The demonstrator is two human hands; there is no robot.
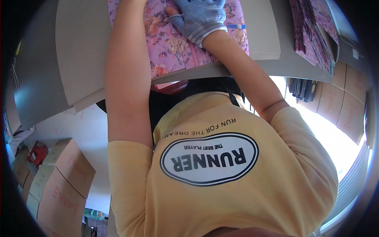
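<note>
My right hand wears a blue-grey striped glove with a bare thumb tip. It lies flat on a pink floral piece that looks like folded fabric, thumb spread to the left and fingertips cut off by the top edge. Just right of the hand, a short blue strip with a round button-like disc crosses the floral piece. My left forearm runs up over the left side of the floral piece. The left hand itself is beyond the top edge.
Beige flat sheets lie under the floral piece on the grey table. A stack of similar floral pieces sits at the right. Cardboard boxes stand low on the left beside a red tool; more boxes stand right.
</note>
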